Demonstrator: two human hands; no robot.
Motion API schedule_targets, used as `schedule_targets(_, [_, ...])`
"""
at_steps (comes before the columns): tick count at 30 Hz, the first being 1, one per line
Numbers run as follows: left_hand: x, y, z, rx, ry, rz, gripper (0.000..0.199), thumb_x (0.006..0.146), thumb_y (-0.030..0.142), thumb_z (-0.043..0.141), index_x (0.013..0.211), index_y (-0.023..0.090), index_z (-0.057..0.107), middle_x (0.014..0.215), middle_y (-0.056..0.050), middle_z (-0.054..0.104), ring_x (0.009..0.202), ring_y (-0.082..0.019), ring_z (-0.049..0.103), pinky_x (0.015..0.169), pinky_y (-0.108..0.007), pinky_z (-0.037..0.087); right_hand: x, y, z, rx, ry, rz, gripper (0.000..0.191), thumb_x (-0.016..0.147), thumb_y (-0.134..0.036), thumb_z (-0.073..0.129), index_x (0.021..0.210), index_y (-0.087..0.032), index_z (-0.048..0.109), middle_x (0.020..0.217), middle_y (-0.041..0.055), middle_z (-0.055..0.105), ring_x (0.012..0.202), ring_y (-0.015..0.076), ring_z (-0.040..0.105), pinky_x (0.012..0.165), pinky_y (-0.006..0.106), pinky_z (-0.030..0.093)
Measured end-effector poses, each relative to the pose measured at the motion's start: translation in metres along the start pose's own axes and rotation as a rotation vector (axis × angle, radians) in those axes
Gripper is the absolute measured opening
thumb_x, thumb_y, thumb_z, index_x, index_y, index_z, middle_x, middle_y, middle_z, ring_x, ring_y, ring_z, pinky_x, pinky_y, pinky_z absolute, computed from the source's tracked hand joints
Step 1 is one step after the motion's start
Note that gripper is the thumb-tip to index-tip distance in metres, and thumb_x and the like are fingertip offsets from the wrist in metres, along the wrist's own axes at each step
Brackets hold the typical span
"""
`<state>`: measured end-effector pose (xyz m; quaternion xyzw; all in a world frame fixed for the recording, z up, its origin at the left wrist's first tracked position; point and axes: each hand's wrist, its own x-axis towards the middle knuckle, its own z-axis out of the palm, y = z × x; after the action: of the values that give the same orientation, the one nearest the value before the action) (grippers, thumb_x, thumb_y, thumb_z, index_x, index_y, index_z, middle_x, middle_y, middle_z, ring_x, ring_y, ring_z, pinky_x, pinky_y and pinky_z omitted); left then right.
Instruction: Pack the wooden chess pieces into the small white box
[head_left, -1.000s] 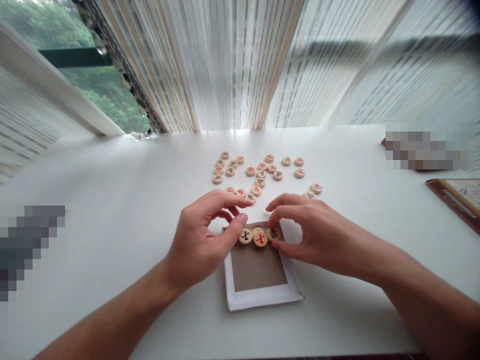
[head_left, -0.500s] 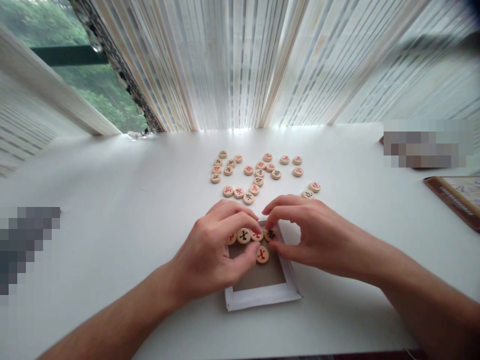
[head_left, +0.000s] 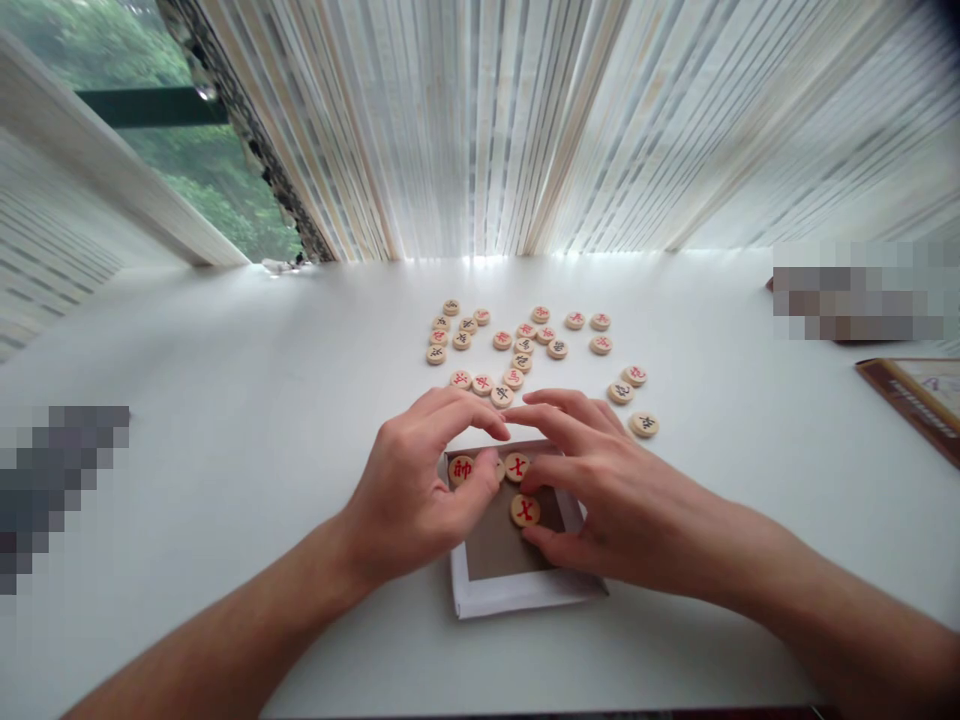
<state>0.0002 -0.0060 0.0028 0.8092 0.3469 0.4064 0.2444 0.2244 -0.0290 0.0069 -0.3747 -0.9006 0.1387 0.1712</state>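
A shallow white box [head_left: 525,592] with a brown inside lies before me, holding round wooden Chinese chess pieces. Along its far side are a red-marked piece [head_left: 461,471], a partly covered piece beside it, and another red-marked piece [head_left: 517,466]. My left hand [head_left: 420,480] hovers over the box's left side, thumb and fingers apart; the thumb hides most of the covered piece. From the right, my right hand [head_left: 592,470] has its thumb and a finger at opposite edges of a red-marked chess piece [head_left: 525,511] below the row. This hand hides the box's far right corner.
Several loose chess pieces [head_left: 502,396] with red or black characters are scattered beyond the box on the white table [head_left: 315,400]. More pieces [head_left: 643,424] lie to the right. A brown flat case [head_left: 911,405] sits at the right edge. String curtains [head_left: 465,150] hang behind.
My right hand has moved from the black-marked piece at the box's far right to the red-marked piece below the row. My left hand has drawn slightly left. The view has shifted a little.
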Motion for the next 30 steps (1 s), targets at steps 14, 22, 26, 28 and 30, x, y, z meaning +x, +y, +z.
schedule_targets(14, [0.000,-0.001,0.000,0.010,0.005,-0.016,0.022,0.087,0.004,0.062,0.097,0.022,0.070,0.099,-0.003,0.077,0.098,-0.022,0.073,0.093,-0.035,0.056,0.003,0.011,0.005,-0.075,0.189,0.039,0.006,0.089,-0.022,0.079,0.094,-0.020,0.077,0.141,0.0217,0.067,0.132,0.0443,0.059,0.100,0.067,0.054])
schedule_targets(22, [0.001,-0.001,0.000,0.010,0.004,-0.015,0.021,0.086,0.003,0.063,0.097,0.019,0.071,0.098,-0.004,0.077,0.096,-0.020,0.073,0.092,-0.032,0.055,0.004,0.011,0.005,-0.053,0.210,0.030,0.003,0.091,-0.019,0.078,0.088,-0.018,0.076,0.136,0.0192,0.071,0.126,0.0425,0.064,0.099,0.065,0.054])
schedule_targets(26, [0.000,-0.001,-0.001,0.010,0.002,-0.010,0.021,0.086,0.002,0.063,0.097,0.019,0.071,0.098,-0.004,0.076,0.097,-0.020,0.072,0.093,-0.031,0.054,0.004,0.011,0.006,-0.060,0.227,0.024,0.005,0.091,-0.018,0.078,0.086,-0.017,0.075,0.132,0.0192,0.073,0.123,0.0422,0.066,0.097,0.063,0.056])
schedule_targets(28, [0.000,-0.001,-0.001,0.007,0.001,-0.006,0.021,0.086,0.002,0.063,0.098,0.019,0.071,0.098,-0.003,0.076,0.097,-0.019,0.072,0.093,-0.031,0.054,0.004,0.011,0.006,-0.059,0.225,0.023,0.005,0.090,-0.018,0.078,0.087,-0.018,0.075,0.131,0.0188,0.074,0.122,0.0421,0.066,0.096,0.063,0.056])
schedule_targets(30, [0.000,-0.001,0.000,0.006,-0.001,-0.002,0.021,0.086,0.002,0.064,0.097,0.019,0.071,0.098,-0.003,0.076,0.097,-0.019,0.072,0.093,-0.031,0.054,0.004,0.011,0.005,-0.054,0.218,0.021,0.005,0.088,-0.018,0.080,0.087,-0.018,0.075,0.131,0.0185,0.074,0.122,0.0426,0.067,0.095,0.063,0.056])
